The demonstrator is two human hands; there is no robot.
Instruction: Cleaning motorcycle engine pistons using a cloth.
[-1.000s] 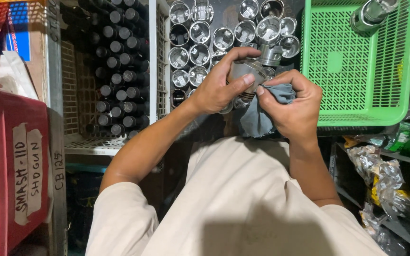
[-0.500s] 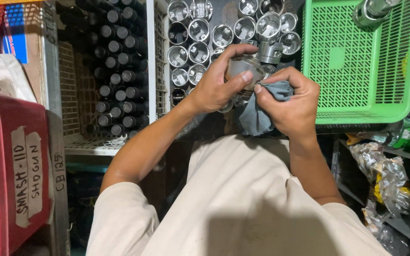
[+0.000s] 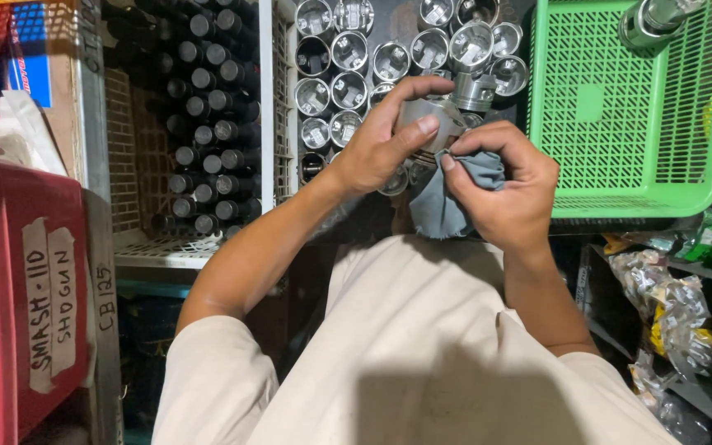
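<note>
Left hand (image 3: 385, 144) gripping round silver metal piston (image 3: 427, 122); right hand (image 3: 508, 194) pinching crumpled grey-blue cloth (image 3: 447, 202) against it; green plastic basket (image 3: 620, 124) beside

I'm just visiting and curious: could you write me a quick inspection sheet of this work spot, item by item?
Surface: no bench seen; the hands work in the air above a white crate of shiny pistons.
Job's things: a silver piston, with a grey rag pressed to it.
Clutter: dark cylinders packed in the white crate's other side; a green basket with one metal part in it.
Grippers: left hand holds the piston; right hand grips the rag against it.
Cables: nothing seen.
Surroundings: red box at one side; foil-wrapped bags on shelves at the other.
</note>
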